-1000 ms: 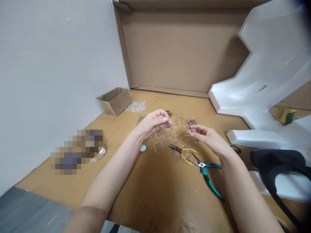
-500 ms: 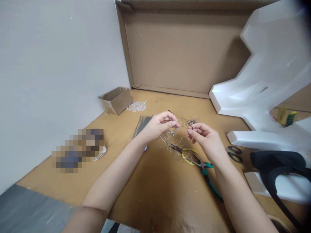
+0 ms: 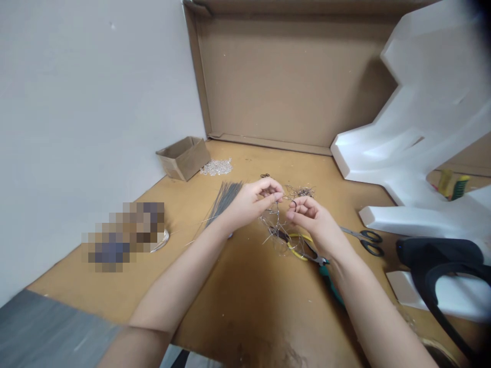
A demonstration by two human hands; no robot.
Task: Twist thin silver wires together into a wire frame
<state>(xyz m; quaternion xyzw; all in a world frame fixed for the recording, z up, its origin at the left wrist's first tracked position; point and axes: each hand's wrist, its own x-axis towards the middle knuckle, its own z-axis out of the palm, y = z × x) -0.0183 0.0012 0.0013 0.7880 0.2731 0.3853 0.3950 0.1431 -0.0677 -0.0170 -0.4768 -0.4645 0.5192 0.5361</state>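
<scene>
My left hand [image 3: 263, 198] is closed in a pinch on a thin silvery wire [image 3: 276, 208], and part of that wire hangs below the fingertips. Just to its right, my right hand [image 3: 310, 217] has thumb and index finger drawn together around a small black ring [image 3: 294, 203]; its fingers hide some of the ring. Beneath both hands lies a loose tangle of wire [image 3: 282, 240]. Pliers with yellow handles [image 3: 295, 250] rest there, touching or overlapping green-handled pliers [image 3: 326, 276] that are partly behind my right wrist.
Left of my hands lies a bundle of straight grey wires [image 3: 222, 202]. Farther back are clear beads [image 3: 217, 167] beside a small cardboard box [image 3: 184, 161]. Dark-handled scissors [image 3: 370, 243] and white foam [image 3: 368, 168] stand to the right. A wire pile [image 3: 303, 191] lies behind my right hand.
My right hand has shifted a little to the left and down. My left hand has stayed nearly in place. More of the scissors and of the small black rings at the back shows.
</scene>
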